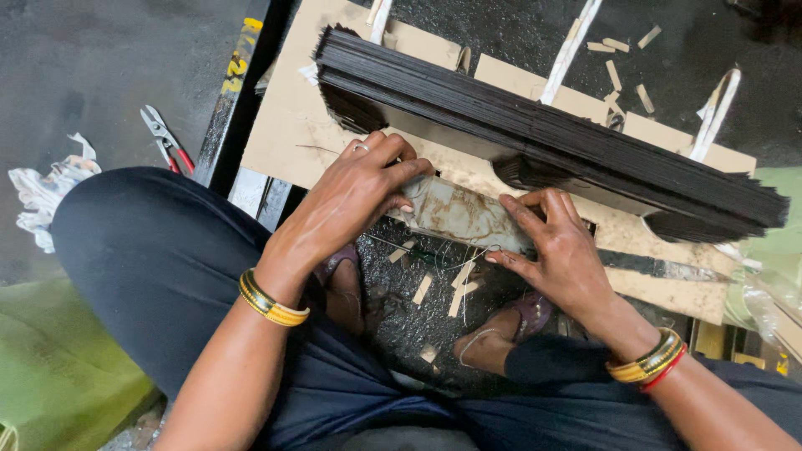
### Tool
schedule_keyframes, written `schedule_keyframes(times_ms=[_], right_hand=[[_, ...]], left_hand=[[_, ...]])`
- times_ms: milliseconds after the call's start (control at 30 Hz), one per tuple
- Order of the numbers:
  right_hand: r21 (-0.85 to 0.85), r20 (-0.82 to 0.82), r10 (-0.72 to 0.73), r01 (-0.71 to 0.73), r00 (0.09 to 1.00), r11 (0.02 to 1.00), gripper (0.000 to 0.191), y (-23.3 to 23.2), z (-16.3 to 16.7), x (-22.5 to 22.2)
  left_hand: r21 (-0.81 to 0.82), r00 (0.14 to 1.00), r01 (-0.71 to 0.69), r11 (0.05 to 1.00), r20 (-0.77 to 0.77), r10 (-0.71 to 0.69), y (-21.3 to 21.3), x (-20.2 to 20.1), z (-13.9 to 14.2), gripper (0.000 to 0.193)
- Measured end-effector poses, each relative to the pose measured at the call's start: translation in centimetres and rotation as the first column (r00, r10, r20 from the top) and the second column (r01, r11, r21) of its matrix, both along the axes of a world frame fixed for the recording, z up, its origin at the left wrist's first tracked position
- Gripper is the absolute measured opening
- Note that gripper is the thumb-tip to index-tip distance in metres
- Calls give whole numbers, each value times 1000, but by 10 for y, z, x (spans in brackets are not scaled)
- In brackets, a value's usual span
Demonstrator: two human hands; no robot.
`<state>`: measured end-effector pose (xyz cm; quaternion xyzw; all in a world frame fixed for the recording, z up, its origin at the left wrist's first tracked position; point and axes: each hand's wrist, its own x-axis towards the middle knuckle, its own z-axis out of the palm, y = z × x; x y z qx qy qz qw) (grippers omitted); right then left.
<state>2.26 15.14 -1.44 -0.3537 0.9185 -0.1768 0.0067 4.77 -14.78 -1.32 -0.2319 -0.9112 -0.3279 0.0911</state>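
Dark, gritty workshop floor (100,75) lay under a seated person, littered with pale offcut strips (618,75) and thin wires.

At the centre of the head view, a wrapped, greyish-brown bundle (464,215) was held between both hands, just below a long stack of thin black laminations (551,138) resting on a sheet of cardboard (284,125). The left hand (355,196) was closed on the bundle's end at about nine o'clock, fingers curled over its top edge, a ring showing on one finger. The right hand (560,246) pinched the opposite end at about three o'clock, thumb above and fingers beneath; so the bundle spanned the gap between the two grips, its middle unsupported.

Judged from this, the wrapping could slip or tear if the hands pulled apart unevenly, and the loose fine wires (443,259) trailing under the bundle could snag on the fingers. The stack's sharp dark edges, touching or just beside the knuckles at twelve o'clock, looked capable of nicking skin. Whether the bundle touched the stack could not be told.

Farther out, red-handled snips (167,142) lay at ten o'clock, well apart, beside a crumpled rag (50,188). Gold bangles (271,301) circled both wrists.
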Motion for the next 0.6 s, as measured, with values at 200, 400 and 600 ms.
schedule_keyframes(times_ms=[200,400,600], right_hand=[[-160,21,-11,14,1000,987,72,12,10,3],[-19,-287,117,-127,951,992,62,20,27,19],[-16,-468,123,-148,875,989,55,56,46,20]], left_hand=[[11,998,12,1000,58,-12,7,3,32,52],[-135,989,108,985,-87,-120,41,2,56,58],[-112,983,166,980,98,-155,91,-11,53,14]])
